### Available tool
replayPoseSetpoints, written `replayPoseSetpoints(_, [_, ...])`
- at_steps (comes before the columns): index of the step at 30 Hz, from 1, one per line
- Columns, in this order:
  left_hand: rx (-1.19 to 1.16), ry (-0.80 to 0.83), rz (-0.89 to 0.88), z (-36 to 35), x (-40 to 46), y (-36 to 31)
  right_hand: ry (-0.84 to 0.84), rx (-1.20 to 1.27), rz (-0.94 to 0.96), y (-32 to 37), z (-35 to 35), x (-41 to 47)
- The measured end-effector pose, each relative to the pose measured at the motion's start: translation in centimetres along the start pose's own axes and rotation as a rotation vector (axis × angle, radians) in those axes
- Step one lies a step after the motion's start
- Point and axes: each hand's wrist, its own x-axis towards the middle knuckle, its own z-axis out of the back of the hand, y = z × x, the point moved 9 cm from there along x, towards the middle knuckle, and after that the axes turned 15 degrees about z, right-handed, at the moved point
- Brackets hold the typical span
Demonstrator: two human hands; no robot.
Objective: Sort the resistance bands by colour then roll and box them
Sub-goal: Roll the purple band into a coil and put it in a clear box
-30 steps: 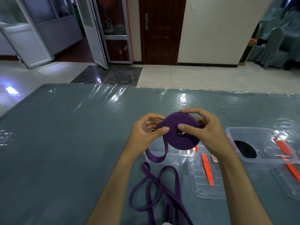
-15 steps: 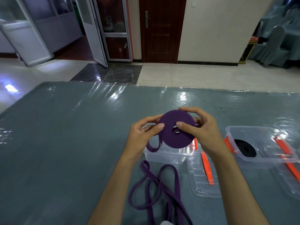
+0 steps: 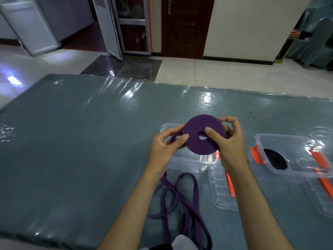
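Note:
Both hands hold a purple resistance band roll (image 3: 198, 129) above a clear plastic box (image 3: 189, 160). My right hand (image 3: 227, 139) grips the roll, thumb at its centre hole and fingers behind its far edge. My left hand (image 3: 166, 145) pinches the roll's left edge where the band comes off it. The unrolled tail of the purple band (image 3: 180, 199) trails down in loops on the table toward me. A rolled black band (image 3: 274, 159) lies in a second clear box (image 3: 288, 141) on the right.
A grey table under a shiny plastic cover (image 3: 90, 141) spreads wide to the left. A clear lid with an orange clip (image 3: 228, 184) lies between the boxes. Another lid with orange clips (image 3: 322, 177) sits at the right edge. The table's far edge meets tiled floor.
The roll has tilted so its flat face turns up toward me, and more band is wound on. Both hands shifted slightly as they turned it.

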Motion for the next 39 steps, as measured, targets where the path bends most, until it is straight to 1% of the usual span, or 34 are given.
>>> replayPoseSetpoints(2, [-0.025,-0.084,-0.005,0.5,0.1,0.8,-0.038,0.017,-0.011,-0.9,0.1,-0.3])
replayPoseSetpoints(4, [-0.074,-0.209,0.011,1.2,0.2,1.9,-0.07,0.029,-0.028,-1.7,0.0,-0.5])
replayPoseSetpoints(6, [-0.12,-0.269,0.041,1.5,0.6,3.1,-0.103,0.022,-0.042,-2.5,-0.1,-0.4])
replayPoseSetpoints(9, [-0.157,-0.201,0.074,0.8,1.3,4.7,-0.172,0.016,-0.059,-3.6,0.0,0.1])
replayPoseSetpoints(13, [-0.241,-0.124,0.196,0.5,3.2,6.5,-0.216,0.034,-0.087,-5.7,0.1,0.6])
replayPoseSetpoints(15, [-0.22,-0.153,0.236,1.0,4.7,6.8,-0.211,0.036,-0.144,-7.6,0.2,0.6])
replayPoseSetpoints(17, [-0.167,-0.218,0.265,1.7,6.2,7.3,-0.195,-0.001,-0.211,-9.6,0.6,0.8])
replayPoseSetpoints(20, [-0.135,-0.327,0.321,2.8,8.6,9.0,-0.139,-0.063,-0.304,-12.9,1.4,1.1])
replayPoseSetpoints(23, [-0.096,-0.397,0.409,4.0,11.2,11.4,-0.076,-0.139,-0.456,-16.5,2.2,0.8])
replayPoseSetpoints(25, [-0.014,-0.447,0.458,5.3,13.0,13.1,0.004,-0.234,-0.549,-18.7,2.6,0.7])
replayPoseSetpoints(27, [0.065,-0.491,0.505,6.6,14.7,14.8,0.101,-0.323,-0.601,-20.6,2.6,1.0])
replayPoseSetpoints(33, [0.247,-0.524,0.684,8.6,18.6,20.2,0.356,-0.605,-0.653,-25.5,2.6,1.7])
replayPoseSetpoints(36, [0.308,-0.545,0.729,9.2,19.9,21.9,0.442,-0.658,-0.727,-27.6,2.4,1.8])
replayPoseSetpoints(39, [0.34,-0.577,0.766,9.7,20.8,23.4,0.48,-0.682,-0.81,-29.6,2.3,1.6])
